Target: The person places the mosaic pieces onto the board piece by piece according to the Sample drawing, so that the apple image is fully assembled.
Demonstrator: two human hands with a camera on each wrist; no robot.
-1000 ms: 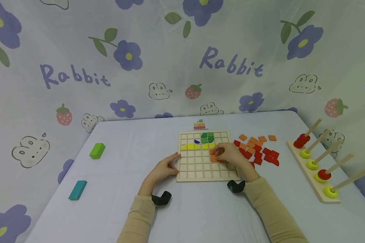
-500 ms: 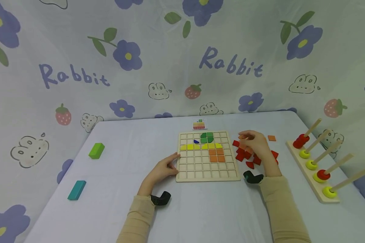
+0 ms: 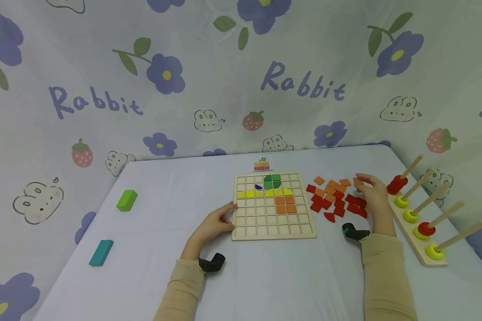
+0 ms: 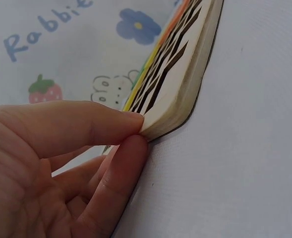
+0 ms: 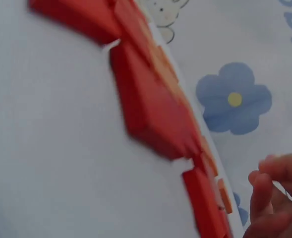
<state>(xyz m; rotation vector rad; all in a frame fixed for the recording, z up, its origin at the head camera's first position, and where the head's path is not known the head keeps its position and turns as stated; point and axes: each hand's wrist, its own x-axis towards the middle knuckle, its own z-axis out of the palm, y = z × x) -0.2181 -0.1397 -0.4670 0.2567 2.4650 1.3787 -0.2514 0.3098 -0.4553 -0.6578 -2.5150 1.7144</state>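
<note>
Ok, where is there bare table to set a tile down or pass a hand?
Bare cloth lies between the green block and the grid board, and along the near edge in front of the board. It is crowded between the board and the peg rack, where the loose red and orange tiles and the right hand sit.

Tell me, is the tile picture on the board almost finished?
Not yet. The grid board has green tiles, a yellow row and four orange tiles; most squares are bare. The left hand pinches its edge; the right hand reaches over the loose tiles.
</note>
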